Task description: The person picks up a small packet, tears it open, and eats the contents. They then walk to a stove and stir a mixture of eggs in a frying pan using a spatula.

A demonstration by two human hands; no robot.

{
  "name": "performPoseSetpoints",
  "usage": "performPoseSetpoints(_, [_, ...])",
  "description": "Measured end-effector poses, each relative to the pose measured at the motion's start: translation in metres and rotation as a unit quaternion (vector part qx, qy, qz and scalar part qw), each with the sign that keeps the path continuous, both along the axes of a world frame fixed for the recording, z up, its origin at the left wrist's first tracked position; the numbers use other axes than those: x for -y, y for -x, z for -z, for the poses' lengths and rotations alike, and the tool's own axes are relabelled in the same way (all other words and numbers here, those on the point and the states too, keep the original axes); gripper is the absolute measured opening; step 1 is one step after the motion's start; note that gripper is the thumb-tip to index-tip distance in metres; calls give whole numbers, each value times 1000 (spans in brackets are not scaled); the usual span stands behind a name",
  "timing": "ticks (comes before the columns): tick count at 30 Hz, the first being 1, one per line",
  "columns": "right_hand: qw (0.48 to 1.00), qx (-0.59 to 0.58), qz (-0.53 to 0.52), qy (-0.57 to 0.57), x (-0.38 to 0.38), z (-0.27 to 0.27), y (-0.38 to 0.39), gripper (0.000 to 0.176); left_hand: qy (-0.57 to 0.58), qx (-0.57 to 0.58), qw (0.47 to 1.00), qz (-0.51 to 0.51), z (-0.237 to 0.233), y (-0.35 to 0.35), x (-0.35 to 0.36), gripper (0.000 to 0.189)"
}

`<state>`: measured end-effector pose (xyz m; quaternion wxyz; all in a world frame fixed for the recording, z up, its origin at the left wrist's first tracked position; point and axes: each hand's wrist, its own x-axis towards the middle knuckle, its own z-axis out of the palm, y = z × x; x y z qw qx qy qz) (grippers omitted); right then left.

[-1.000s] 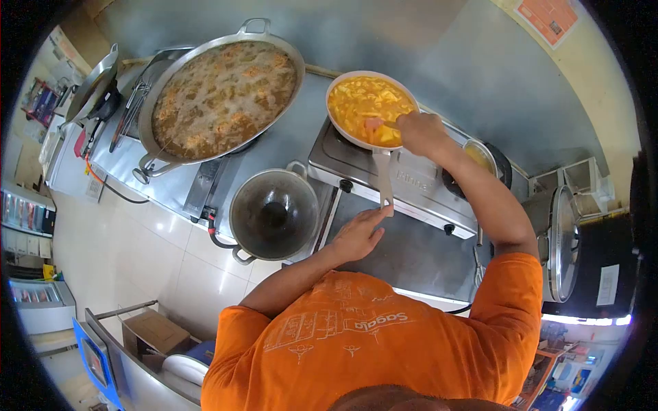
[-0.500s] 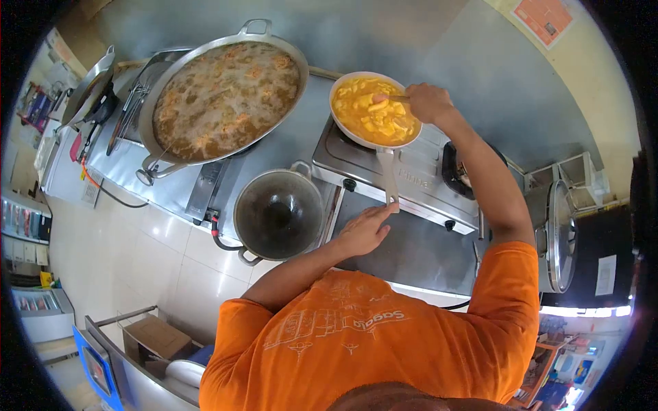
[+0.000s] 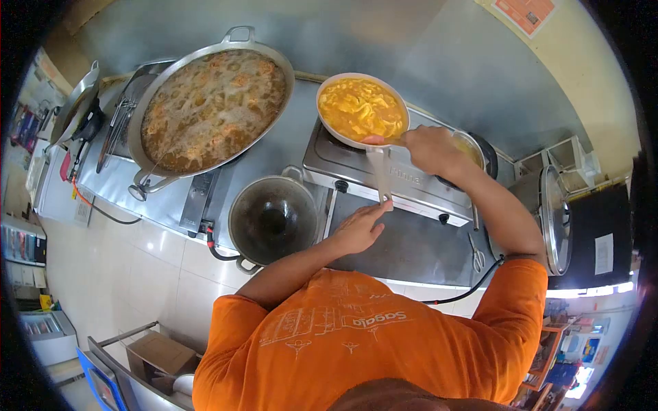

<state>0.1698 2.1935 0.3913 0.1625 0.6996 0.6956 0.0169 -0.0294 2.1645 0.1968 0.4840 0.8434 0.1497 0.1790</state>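
Observation:
A light-coloured frying pan (image 3: pixel 363 145) with a long pale handle (image 3: pixel 379 177) sits on the stove's left burner. Inside it is a yellow, egg-like mixture (image 3: pixel 362 106) with soft lumps in liquid. My right hand (image 3: pixel 433 151) is closed around a spatula (image 3: pixel 394 142), whose reddish tip rests at the pan's near right rim. The fingers of my left hand (image 3: pixel 358 229) are stretched out, their tips touching the end of the pan handle, and the thumb stands apart from it.
A large wok (image 3: pixel 159 181) of bubbling oil with frying pieces stands left. Nearer is a dark, deep wok (image 3: pixel 274 218). Behind my right hand, a pot (image 3: pixel 471 147) sits on the stove (image 3: pixel 411 192). Scissors (image 3: pixel 477 255) lie at the counter's right, beside a tall lidded pot (image 3: pixel 554 219).
My right hand has moved right and toward me, bringing the spatula from the mixture's middle to the pan's near rim. My left hand stays at the handle end. The view has shifted slightly.

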Motion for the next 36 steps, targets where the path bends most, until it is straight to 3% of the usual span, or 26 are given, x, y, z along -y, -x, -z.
performPoseSetpoints(3, [1000, -8, 21, -4, -15, 28, -13, 16, -2, 7, 1000, -11, -1, 0, 3, 60])
performPoseSetpoints(14, [999, -12, 31, -40, -96, 46, -57, 24, -17, -28, 998, -59, 0, -3, 17, 63])
performPoseSetpoints(21, [998, 21, 6, -62, -78, -4, -55, 24, -37, 15, 996, -85, 0, -3, 21, 59])
performPoseSetpoints(27, [996, -57, 14, -66, -27, -37, -25, 19, -51, 20, 996, -70, 0, -2, 18, 61])
performPoseSetpoints(33, [989, -146, 0, 1, -34, 17, -8, 18, -37, 3, 998, -45, 4, -2, 13, 63])
performPoseSetpoints(36, [977, -209, 21, -37, -50, 42, 1, 19, -44, -4, 998, -35, 7, -1, 11, 62])
